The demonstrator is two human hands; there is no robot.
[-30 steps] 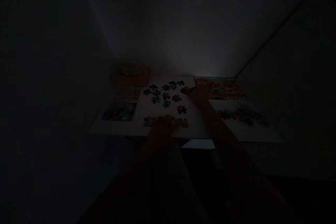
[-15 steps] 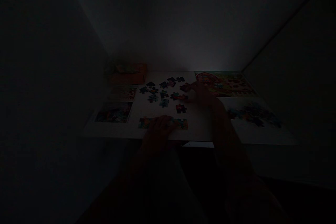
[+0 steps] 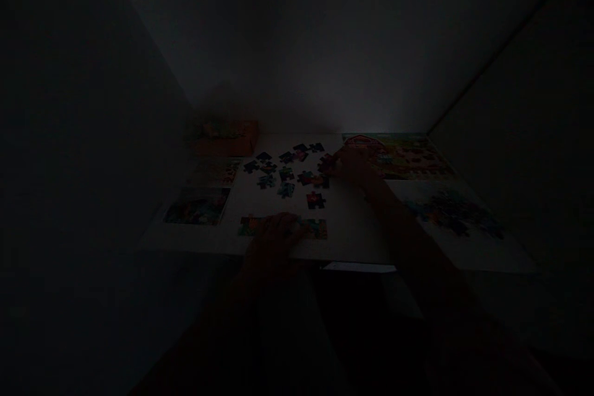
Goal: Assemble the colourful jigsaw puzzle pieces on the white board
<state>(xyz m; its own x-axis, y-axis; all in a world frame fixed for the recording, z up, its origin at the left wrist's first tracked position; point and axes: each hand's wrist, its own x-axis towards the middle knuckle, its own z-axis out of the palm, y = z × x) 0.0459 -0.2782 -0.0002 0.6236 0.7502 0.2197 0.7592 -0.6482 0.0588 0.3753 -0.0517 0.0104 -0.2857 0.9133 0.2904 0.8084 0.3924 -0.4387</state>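
Observation:
The scene is very dark. My left hand [image 3: 277,236] lies over a joined strip of puzzle pieces [image 3: 317,229] near the table's front edge, its fingers stretched across the strip and hiding the middle of it. My right hand [image 3: 355,167] is at the right side of the loose pieces, with its fingertips closed on the edge of a dark reddish puzzle piece [image 3: 327,163]. Just left of and below that hand lie a greenish-red pair of pieces [image 3: 306,178] and a single red piece [image 3: 316,200]. Several more loose pieces [image 3: 286,174] spread to the left.
An orange box [image 3: 227,147] stands at the back left, with two picture sheets [image 3: 197,206] in front of it. A farm picture [image 3: 408,158] lies at the back right. Nearer on the right is a heap of puzzle pieces [image 3: 455,210]. Walls enclose the white table [image 3: 352,235].
The view has shifted slightly. My right hand stays at the reddish piece, which has moved slightly right relative to its neighbours. My left hand remains on the strip.

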